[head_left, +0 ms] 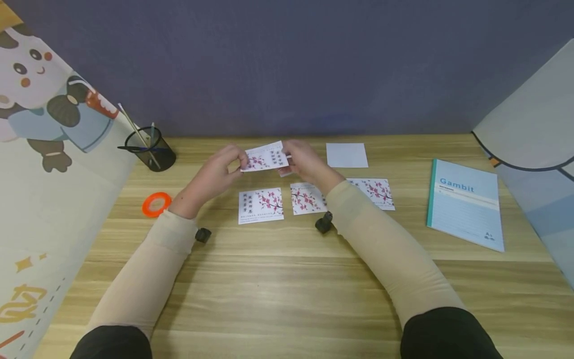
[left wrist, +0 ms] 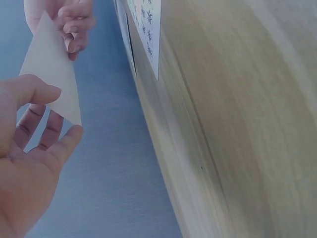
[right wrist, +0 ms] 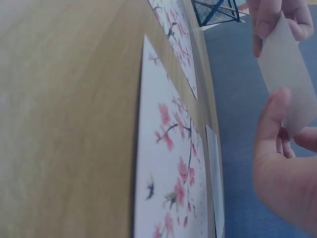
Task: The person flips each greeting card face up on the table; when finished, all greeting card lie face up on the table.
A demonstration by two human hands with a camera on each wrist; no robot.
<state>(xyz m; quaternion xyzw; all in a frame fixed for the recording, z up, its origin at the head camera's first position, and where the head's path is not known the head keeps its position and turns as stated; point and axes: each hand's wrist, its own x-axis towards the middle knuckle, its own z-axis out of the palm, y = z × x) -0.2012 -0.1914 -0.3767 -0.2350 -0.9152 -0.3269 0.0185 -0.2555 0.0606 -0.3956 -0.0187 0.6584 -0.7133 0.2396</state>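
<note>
1. Two long sleeves, soft and tan, come up from the bottom edge and reach over the wooden table (head_left: 287,289), which is smooth and striped with grain.
2. Up in the air, the left hand (head_left: 215,172) pinches the left end of a small card (head_left: 265,156) between thumb and fingers.
3. On the other side, the right hand (head_left: 305,160) pinches the right end of the same card, so both hands hold it off the table.
4. That card is thin, flat paper with pink flowers on its front; its back looks plain in the wrist views.
5. Under the hands lie three more flower cards (head_left: 261,205), flat and square, side by side in a row with thin gaps between.
6. Behind the row, a plain white paper (head_left: 347,155) lies near the back edge.
7. Off to the right, a blue notebook (head_left: 466,203) lies flat, well apart from the cards.
8. On the left side are an orange tape ring (head_left: 156,203) and a round black mesh pen cup (head_left: 150,148).
9. Near the person, a wide bare part of the table gives lots of room.
</note>
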